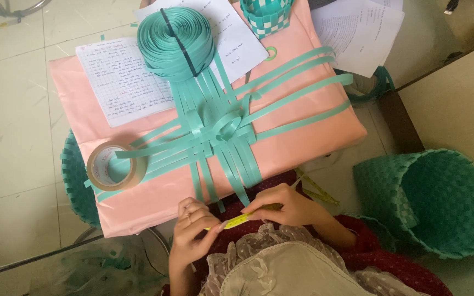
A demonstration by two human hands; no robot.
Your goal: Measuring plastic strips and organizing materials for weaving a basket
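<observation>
Both hands (193, 227) (283, 207) pinching yellow tape measure (237, 221)

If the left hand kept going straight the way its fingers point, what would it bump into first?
The left hand points toward the right hand along the yellow measuring tape both pinch. It would probably meet the right hand's fingertips first, though depth is hard to judge.

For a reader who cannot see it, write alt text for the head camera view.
A person's left hand and right hand stretch a yellow measuring tape between them at the near edge of a pink-covered table. On it lie interlaced teal plastic strips, a teal strip coil, a roll of brown tape and handwritten pages.
</observation>
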